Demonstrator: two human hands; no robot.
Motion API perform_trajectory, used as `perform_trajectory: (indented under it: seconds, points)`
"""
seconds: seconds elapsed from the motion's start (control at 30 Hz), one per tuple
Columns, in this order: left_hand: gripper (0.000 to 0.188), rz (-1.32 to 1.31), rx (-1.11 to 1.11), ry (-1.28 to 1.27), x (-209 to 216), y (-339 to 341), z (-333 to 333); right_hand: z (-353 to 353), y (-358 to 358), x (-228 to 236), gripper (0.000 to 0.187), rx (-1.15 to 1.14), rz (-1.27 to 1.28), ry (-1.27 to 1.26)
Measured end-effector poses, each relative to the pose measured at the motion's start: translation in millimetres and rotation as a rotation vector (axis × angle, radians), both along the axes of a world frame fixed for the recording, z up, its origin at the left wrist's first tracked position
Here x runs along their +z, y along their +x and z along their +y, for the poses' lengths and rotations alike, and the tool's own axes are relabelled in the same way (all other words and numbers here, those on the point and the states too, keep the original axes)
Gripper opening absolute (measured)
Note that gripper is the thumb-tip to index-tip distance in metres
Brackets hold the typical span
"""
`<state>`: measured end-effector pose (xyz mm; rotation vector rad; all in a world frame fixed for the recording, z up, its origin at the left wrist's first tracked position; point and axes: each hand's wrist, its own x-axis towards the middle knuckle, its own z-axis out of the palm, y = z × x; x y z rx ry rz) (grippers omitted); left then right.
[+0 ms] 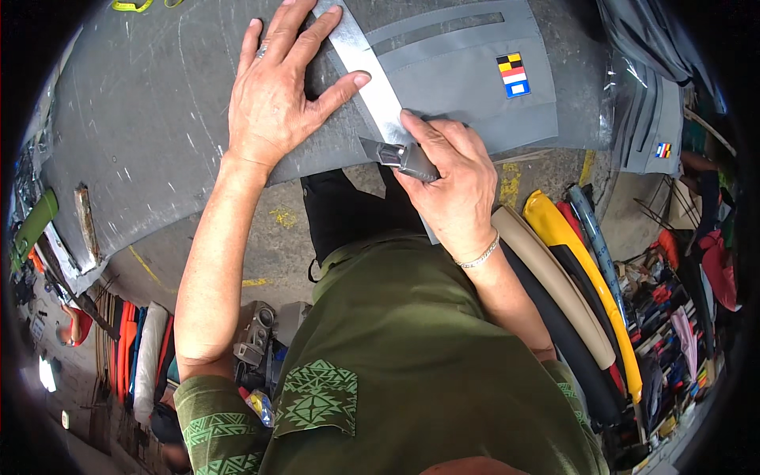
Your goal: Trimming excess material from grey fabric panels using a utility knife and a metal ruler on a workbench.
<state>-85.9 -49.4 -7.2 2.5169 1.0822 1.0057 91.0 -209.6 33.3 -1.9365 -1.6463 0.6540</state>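
A metal ruler (360,59) lies slantwise along the left edge of a grey fabric panel (443,91). This panel has a long slot near its far side and a small coloured flag patch (513,75). My left hand (273,115) is spread, palm down, with its thumb and a fingertip resting on the ruler. Closed around the dark handle of a utility knife (416,162) is my right hand (459,178), at the ruler's near end. The knife's blade points left, over the table's near edge; whether it touches anything I cannot tell. One right fingertip meets the ruler.
The dark, scratched worktable (150,119) ends in front of my body. Grey material with a similar patch (663,150) hangs at the right. Fabric rolls, including a yellow roll (582,273), lean at my right; more rolls (150,360) stand lower left. A stick (85,222) lies at the table's left edge.
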Motion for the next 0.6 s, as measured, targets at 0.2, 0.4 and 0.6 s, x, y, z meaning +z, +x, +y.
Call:
perform_trajectory:
  seconds: [0.2,0.4,0.6]
  points:
    - [0.077,0.405,0.038,-0.427,41.9,-10.7,-10.4,1.6,-5.1,4.8,0.067,0.020,0.012,0.009]
    - [0.078,-0.149,-0.163,-0.346,-8.1,-11.1,-5.9,2.7,-8.6,9.1,0.066,0.031,0.007,0.006]
    - [0.074,0.491,0.068,-0.470,67.9,3.8,-9.5,11.7,7.6,17.8,0.045,-0.131,0.338,-0.118]
